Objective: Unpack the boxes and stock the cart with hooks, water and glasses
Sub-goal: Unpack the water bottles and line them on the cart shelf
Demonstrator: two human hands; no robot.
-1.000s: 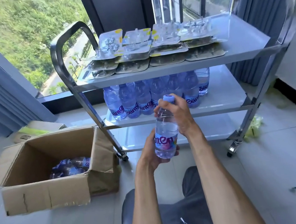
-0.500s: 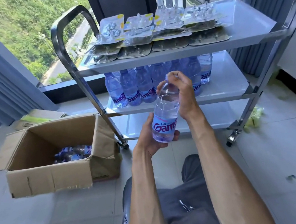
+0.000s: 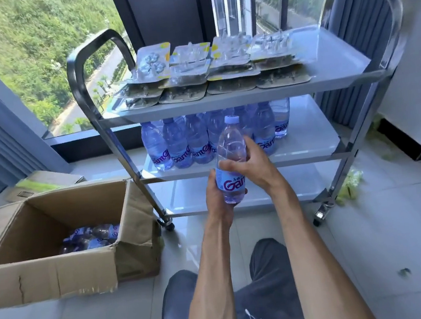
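A clear water bottle [image 3: 231, 143] with a pale blue cap stands upright in front of the steel cart [image 3: 326, 74]. My left hand [image 3: 216, 201] grips its base and label from the left. My right hand [image 3: 254, 163] wraps round its middle from the right. Several more water bottles [image 3: 175, 145] stand in a row on the cart's middle shelf, just behind the held one. Packs of hooks [image 3: 208, 71] lie in stacks on the top shelf. An open cardboard box [image 3: 58, 270] on the floor to the left holds more bottles [image 3: 91, 238].
The cart's bottom shelf [image 3: 187, 194] shows bare metal. A flattened carton [image 3: 43, 181] lies behind the box by the window. Yellow-green wrapping [image 3: 352, 186] sits on the floor by the cart's right wheel. My knees are at the bottom of the view.
My right hand has slid from the bottle's cap down to its middle. The bottle has risen slightly toward the cart's middle shelf, with my left hand still at its base.
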